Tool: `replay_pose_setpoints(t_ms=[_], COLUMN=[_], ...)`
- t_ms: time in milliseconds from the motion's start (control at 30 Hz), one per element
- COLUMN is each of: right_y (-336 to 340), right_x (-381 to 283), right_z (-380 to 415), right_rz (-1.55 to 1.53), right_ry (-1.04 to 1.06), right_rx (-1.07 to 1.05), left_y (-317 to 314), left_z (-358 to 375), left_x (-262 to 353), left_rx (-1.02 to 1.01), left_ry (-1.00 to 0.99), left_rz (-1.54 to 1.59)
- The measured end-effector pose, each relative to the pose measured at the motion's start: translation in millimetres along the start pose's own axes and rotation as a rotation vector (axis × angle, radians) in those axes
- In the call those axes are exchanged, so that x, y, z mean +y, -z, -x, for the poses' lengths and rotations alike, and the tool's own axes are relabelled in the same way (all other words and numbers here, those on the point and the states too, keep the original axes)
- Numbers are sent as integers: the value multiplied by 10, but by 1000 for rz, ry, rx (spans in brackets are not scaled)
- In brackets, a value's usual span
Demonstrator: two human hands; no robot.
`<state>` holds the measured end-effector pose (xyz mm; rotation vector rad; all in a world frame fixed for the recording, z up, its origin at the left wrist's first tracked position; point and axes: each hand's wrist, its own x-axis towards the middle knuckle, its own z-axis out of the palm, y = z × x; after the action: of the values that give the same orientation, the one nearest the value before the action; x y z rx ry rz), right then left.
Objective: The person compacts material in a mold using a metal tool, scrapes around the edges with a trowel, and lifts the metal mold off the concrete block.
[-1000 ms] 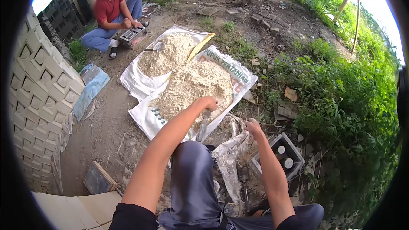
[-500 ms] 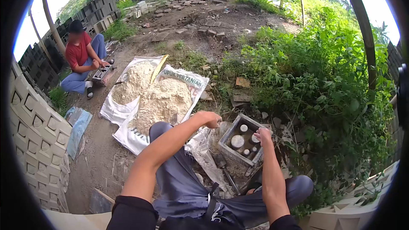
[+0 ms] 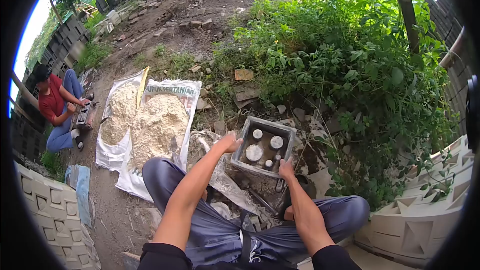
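Note:
A grey rectangular mould box [image 3: 245, 166] with several round pegs inside stands in front of me. The pegs differ in width; the large pale-topped peg [image 3: 254, 153] is toward the left. My left hand [image 3: 229, 143], slightly blurred, is closed at the outer left wall, its fingertips against the rim. My right hand [image 3: 286, 169] grips the near right corner, thumb up at the rim and the other fingers mostly hidden. Thin muddy-looking material covers the floor of the box between the pegs.
Left of the box, a pale sandy heap [image 3: 159, 125] lies on white printed sacks [image 3: 175, 88]. A seated person in a red shirt [image 3: 51, 104] works farther left. Patterned blocks [image 3: 52, 210] stand at the left, others [image 3: 415, 220] at the right. Dense weeds [image 3: 350, 65] grow beyond.
My view has swung right, shifting the scene left. The box has turned slightly and sits more squarely before me. My left hand has come to its left wall, my right hand to its near corner.

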<state>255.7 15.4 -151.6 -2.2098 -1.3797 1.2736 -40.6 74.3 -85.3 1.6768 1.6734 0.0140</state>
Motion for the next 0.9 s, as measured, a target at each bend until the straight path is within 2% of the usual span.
replay_pose_setpoints(t_ms=[33,67,133,167,233,267,367,400,467,500,533,767,800,900], right_y=[-4,-34,-127,-174,-228,-244,-226,-235,-277,-264,-248,-273,-270,-236], right_x=[-9,-13,34,65,-10,-63,-168,-176,-185,-203,-237,-199,-194,-248], right_z=[-13,-12,-38,-55,4,39,82,76,74,87,83,32,15,20], right_rz=[-2,-4,7,14,83,122,160,178,219,230,232,162,155,158], right_ry=[-20,-40,77,54,93,62,47,23,20,-1,-30,-30,-26,-50], right_rx=[-26,-24,121,120,302,358,395,386,472,458,446,393,391,364], left_y=[-172,-336,-516,-626,-835,-920,-816,-921,-878,-798,-782,-710,-779,-765], left_z=[-10,-30,-32,-99,-243,-295,-242,-276,-284,-273,-271,-308,-321,-337], left_x=[-26,-56,9,6,-29,-39,51,11,69,88,126,108,60,68], left_rx=[-20,1,11,-13,123,239,274,417,367,349,424,287,341,317], left_ry=[-8,83,235,234,301,285,257,201,230,252,223,299,260,274], left_rz=[-3,42,79,82,289,310,269,218,238,245,225,247,218,239])
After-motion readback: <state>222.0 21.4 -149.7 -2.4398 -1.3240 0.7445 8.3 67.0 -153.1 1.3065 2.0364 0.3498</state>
